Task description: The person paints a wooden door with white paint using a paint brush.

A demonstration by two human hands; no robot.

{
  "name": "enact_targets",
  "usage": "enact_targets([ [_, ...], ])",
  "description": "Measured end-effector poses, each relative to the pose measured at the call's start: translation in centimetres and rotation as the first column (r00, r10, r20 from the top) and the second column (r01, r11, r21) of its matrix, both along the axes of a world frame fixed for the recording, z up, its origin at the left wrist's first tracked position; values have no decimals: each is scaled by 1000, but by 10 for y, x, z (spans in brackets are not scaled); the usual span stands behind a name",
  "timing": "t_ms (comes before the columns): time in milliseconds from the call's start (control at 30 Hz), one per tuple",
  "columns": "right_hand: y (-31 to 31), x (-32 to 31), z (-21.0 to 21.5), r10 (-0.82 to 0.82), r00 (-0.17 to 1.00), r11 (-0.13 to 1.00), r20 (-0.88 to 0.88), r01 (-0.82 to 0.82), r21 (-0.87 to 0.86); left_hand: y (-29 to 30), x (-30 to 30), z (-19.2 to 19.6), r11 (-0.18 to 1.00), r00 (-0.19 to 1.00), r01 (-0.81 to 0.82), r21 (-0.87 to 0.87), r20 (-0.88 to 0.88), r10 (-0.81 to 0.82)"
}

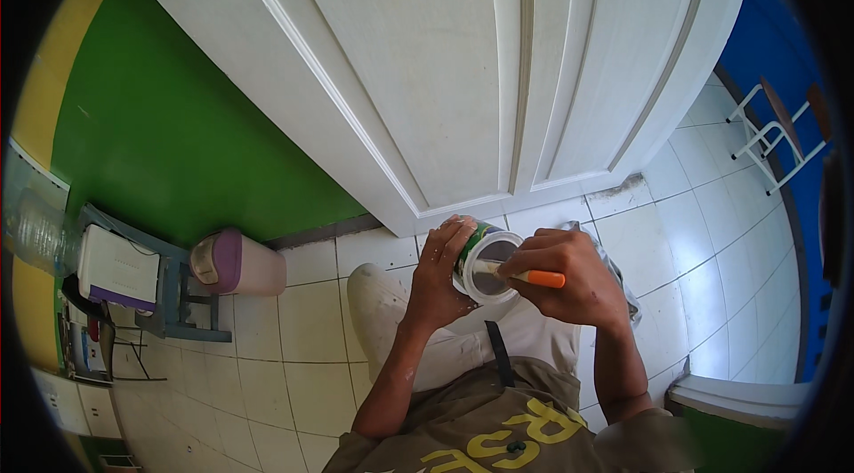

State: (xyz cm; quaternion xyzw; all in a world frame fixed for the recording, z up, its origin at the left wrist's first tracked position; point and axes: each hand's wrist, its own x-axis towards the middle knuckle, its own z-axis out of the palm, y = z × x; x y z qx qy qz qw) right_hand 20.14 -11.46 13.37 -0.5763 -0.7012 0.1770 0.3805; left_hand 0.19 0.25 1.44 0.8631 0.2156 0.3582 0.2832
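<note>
My left hand [439, 273] is wrapped round the side of a paint can [485, 295], which has a white rim and a green label and is tilted with its mouth toward me. Grey shows inside the can. In my right hand [574, 275] is a paintbrush [539, 278] with an orange handle end. Its head reaches into the can's mouth; the bristles are partly hidden by the rim and my fingers. Beyond both hands stands a white panelled door [418, 72].
A purple-lidded bin [253, 266] stands by the green wall [160, 108]. Left of it, a blue-grey chair [200, 299] bears a white box-like device [120, 268]. White-framed chairs [772, 139] are at the far right. Grey cloth or plastic [630, 299] lies beside my right hand on the tiles.
</note>
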Motion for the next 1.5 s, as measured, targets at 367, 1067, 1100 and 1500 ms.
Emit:
enact_targets([
  [367,7,17,-1,204,971,977,122,-195,-84,1,-5,-5,975,987,44,-218,-139,-76],
  [1067,22,51,-101,-302,-42,918,-952,256,-302,17,-9,14,955,996,-75,-286,34,88],
  [1100,23,50,-113,-288,-76,925,-955,238,-297,19,-8,15,957,995,-80,-278,35,93],
  [1500,44,33,-70,-166,-127,912,-978,359,-201,45,23,58,958,978,-52,-281,180,106],
])
